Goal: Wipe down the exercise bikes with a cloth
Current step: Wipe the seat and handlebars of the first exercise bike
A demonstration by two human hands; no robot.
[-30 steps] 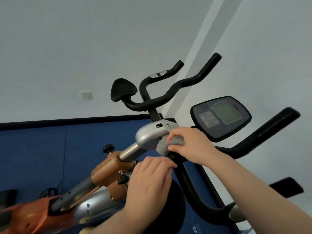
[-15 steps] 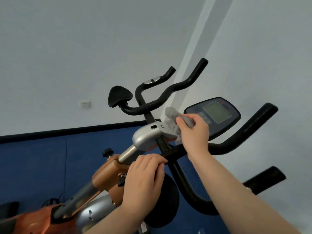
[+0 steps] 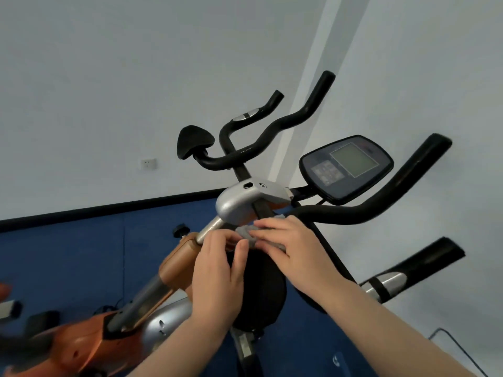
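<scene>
An orange and silver exercise bike leans across the lower left, its silver head cap just above my hands. Black handlebars sweep to the right under the console. A small grey cloth is bunched under the cap, between both hands. My right hand pinches the cloth against the stem. My left hand touches the cloth's left end with its fingertips, over the silver post. A second bike's black handlebar and pad stand behind.
White walls meet in a corner behind the bikes, with a socket on the left wall. Blue padded floor with a black skirting strip lies below. A black cable runs along the lower right.
My right hand has come down from beside the console with the cloth to under the silver cap. My left hand has risen to meet the cloth.
</scene>
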